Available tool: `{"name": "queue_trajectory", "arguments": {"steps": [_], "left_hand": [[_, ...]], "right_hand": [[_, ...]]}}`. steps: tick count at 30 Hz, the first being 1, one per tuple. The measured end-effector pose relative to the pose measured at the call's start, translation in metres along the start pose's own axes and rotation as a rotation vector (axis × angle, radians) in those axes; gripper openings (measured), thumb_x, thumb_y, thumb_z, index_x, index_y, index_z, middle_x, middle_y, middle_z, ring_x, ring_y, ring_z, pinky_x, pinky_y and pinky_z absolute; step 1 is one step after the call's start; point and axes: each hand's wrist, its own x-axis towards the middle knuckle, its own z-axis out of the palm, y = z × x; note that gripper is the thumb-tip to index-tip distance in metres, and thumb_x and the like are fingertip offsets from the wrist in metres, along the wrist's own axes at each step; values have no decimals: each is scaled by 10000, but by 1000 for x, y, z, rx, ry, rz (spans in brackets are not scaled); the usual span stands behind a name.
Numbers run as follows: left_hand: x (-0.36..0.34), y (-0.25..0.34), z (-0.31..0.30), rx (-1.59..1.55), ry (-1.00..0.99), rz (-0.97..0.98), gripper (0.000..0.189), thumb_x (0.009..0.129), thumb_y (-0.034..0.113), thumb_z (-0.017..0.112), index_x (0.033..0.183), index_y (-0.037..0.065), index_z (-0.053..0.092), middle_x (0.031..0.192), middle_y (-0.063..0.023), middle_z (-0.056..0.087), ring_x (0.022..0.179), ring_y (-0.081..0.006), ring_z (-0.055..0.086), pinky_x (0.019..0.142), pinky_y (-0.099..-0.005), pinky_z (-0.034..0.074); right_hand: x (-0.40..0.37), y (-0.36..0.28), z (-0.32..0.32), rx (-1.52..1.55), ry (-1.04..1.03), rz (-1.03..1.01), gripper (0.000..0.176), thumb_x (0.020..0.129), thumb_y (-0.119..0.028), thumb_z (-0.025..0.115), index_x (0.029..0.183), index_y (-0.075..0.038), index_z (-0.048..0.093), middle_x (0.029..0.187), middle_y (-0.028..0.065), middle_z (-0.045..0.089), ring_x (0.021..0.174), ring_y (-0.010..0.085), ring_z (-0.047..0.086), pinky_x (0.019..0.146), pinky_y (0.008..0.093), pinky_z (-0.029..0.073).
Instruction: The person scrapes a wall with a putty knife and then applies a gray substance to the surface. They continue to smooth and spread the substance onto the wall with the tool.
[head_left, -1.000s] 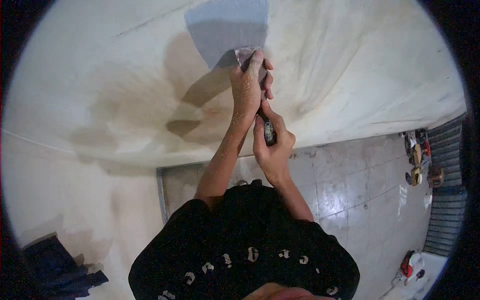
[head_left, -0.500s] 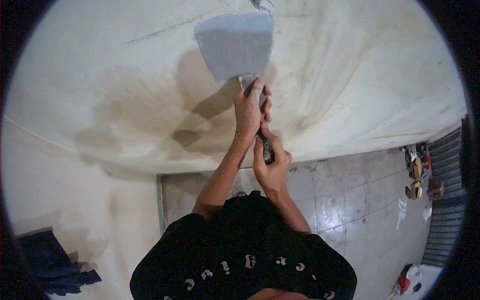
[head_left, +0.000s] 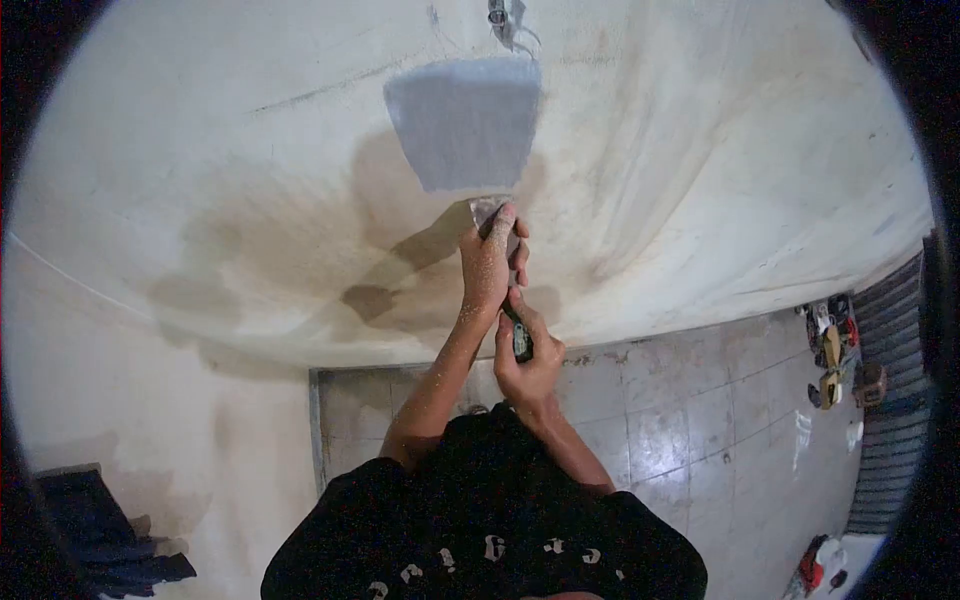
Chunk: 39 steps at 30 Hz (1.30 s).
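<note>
Left hand (head_left: 485,268), dusty: closing on the blade end of one scraper (head_left: 489,212), thumb lying on top. Right hand (head_left: 530,362): closing round its dark handle (head_left: 522,342), between thumb and fingers. Scraper: sitting at centre frame, long axis running nearly upright, leaning slightly left at the top, blade pointing up the frame; wall contact unclear. Grey patch (head_left: 465,125): lying just above the blade, on a stained pale wall (head_left: 660,190). Metal fitting (head_left: 498,14): protruding at top centre. Dark cloth (head_left: 95,530): hanging lower left. Tiled floor (head_left: 660,440): showing lower right.
</note>
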Motion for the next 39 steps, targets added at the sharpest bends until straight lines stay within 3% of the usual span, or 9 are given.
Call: {"name": "queue_trajectory", "arguments": {"steps": [3,6,9,15,20,26,29,35,39], "left_hand": [[-5,3,-5,15,-21,-63,340,954,323,543,758,46,539,506,-10,462,348,-93,426,305,-241,352],[-6,-3,-4,11,1,-43,339,950,320,557,758,41,535,521,-12,465,368,-89,435,305,-242,358],[-6,-2,-1,-36,13,-28,354,950,329,561,746,41,535,514,-11,456,377,-89,435,308,-243,365],[1,3,0,-34,-54,-44,369,951,332,560,729,39,531,504,-12,453,372,-88,428,316,-240,373],[3,4,0,-48,-87,-51,378,949,332,562,714,38,530,505,-16,468,369,-86,428,315,-240,369],[3,9,2,22,-105,25,366,950,307,554,705,36,537,486,-6,459,353,-78,417,314,-237,355],[9,38,23,57,-169,188,362,939,311,567,703,38,548,479,0,460,343,-79,411,313,-233,346],[1,6,1,36,-66,-28,392,934,360,576,693,53,540,468,-1,449,325,-88,406,307,-233,330],[-2,6,-2,58,-74,-38,370,940,327,573,693,53,536,466,-6,448,332,-90,412,305,-236,322]], "right_hand": [[0,-13,-4,21,-83,148,326,867,4,597,1192,26,601,1051,213,682,967,238,680,828,316,515],[-5,-2,-4,-5,-86,121,322,867,3,601,1188,34,600,1053,214,681,964,241,682,825,323,521],[-7,4,-3,-2,-25,-37,311,869,2,602,1177,47,600,1056,215,681,966,234,680,825,317,520],[0,-1,-2,23,-56,105,303,867,7,599,1166,59,600,1058,227,677,979,243,675,847,317,510],[6,-8,-1,18,-22,60,300,866,11,593,1162,58,603,1040,223,683,961,220,675,826,317,514],[5,0,6,47,26,11,293,872,4,591,1159,63,598,1041,215,682,956,194,663,834,306,502],[19,-11,10,79,91,9,319,857,15,599,1175,46,603,1048,210,683,959,230,679,809,309,517],[-2,-2,10,-10,54,-33,341,855,-4,598,1196,10,606,1019,211,687,885,230,704,741,313,535],[-3,-19,6,70,10,146,307,872,12,590,1177,39,600,1067,205,678,995,204,658,865,314,495]]}}
